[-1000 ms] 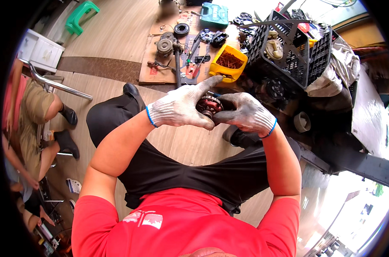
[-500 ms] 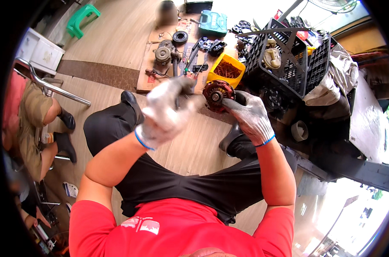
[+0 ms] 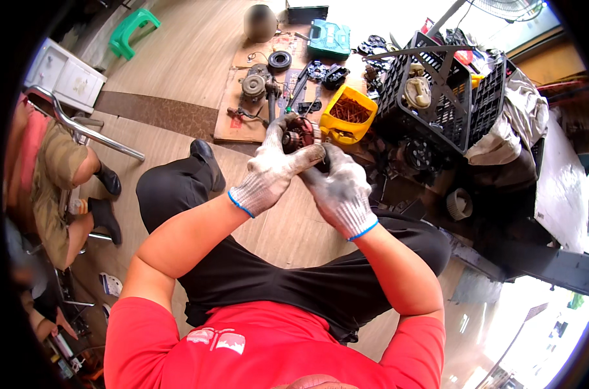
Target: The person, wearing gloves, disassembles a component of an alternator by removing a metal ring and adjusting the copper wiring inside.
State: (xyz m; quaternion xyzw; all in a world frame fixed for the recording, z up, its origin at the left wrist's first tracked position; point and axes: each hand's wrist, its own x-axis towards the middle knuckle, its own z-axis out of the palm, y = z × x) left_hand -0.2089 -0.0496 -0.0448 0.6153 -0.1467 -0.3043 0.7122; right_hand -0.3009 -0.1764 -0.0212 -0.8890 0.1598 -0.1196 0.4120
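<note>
Wooden plank floor (image 3: 177,71) underfoot, strewn with parts and tools. Gloved fingers (image 3: 307,155) of left hand (image 3: 268,175) closed over near side of round motor part (image 3: 299,133), thumb stretched across toward other glove. Right hand (image 3: 340,188), also gloved, curled beneath and behind same part, fingers wrapped against its lower edge; both hands touching each other. Motor part held up above knees, reddish-brown windings showing between gloves. Just beyond, on floor: yellow bin (image 3: 349,115) full of rusty small pieces. Left of bin, flat cardboard sheet (image 3: 233,123) carrying pulleys, a shaft and loose hand tools. Right of bin, black plastic crate (image 3: 437,97) tilted, holding more round parts, with a pale cloth bundle (image 3: 508,129) against its far side. Farther back, teal tool case (image 3: 329,39). Far left, green plastic stool (image 3: 133,29), white box (image 3: 67,78), and another person seated (image 3: 54,175) beside a metal bar (image 3: 87,126).
</note>
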